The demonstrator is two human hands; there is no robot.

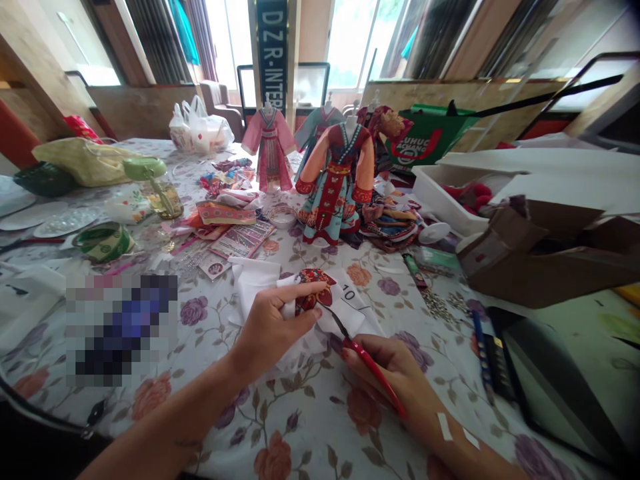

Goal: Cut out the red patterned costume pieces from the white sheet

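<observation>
My left hand [286,308] is closed on a small red patterned fabric piece [311,288], thumb and index finger pressing it against white cloth. In my right hand [385,367] is a pair of scissors [373,369] with red handles and dark blades. The blade tips lie at the fabric's lower right edge, close to my left thumb. White cloth [257,277] spreads under and around my left hand. A white sheet marked "10" [350,293] lies just right of the fabric. My fingers hide part of the fabric.
Miniature robes on stands, a pink one [269,150] and a red-and-blue one [333,187], rise behind my hands. Fabric scraps [225,213] lie left of them. A cardboard box [545,257] and dark tablet [550,387] occupy the right. A tape roll [103,241] and glass jar [163,197] stand left.
</observation>
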